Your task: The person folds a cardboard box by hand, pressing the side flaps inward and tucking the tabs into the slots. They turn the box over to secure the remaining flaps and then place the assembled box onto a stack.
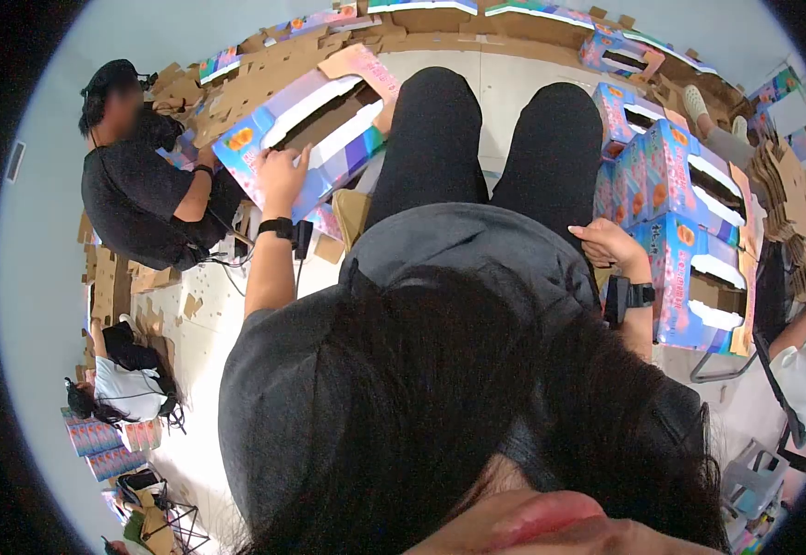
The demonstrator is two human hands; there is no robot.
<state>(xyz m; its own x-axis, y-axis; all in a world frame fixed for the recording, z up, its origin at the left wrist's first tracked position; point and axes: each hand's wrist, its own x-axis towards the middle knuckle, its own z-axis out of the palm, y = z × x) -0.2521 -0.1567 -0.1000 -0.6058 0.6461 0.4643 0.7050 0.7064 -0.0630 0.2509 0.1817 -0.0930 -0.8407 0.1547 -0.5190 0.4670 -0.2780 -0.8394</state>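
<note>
At the left, my left hand (283, 176) grips the upper panel of a printed cardboard box (333, 171), its fingers bent over the edge by the long torn-out opening. The box is blue, pink and purple with an orange fruit picture, and it lies tilted beside my left thigh. My right hand (611, 244) is beside my right thigh, fingers loosely bent and slightly apart, with nothing visible in it. Close to its right stand stacked printed boxes (676, 254) of the same kind, with similar openings. Both wrists wear black bands with small devices.
A person in black (148, 176) sits at the left, close to my box. Another person in white (130, 384) is farther back. Flattened brown cardboard (782, 199) is piled at the right. More printed boxes (620, 55) and cardboard scraps line the far edge.
</note>
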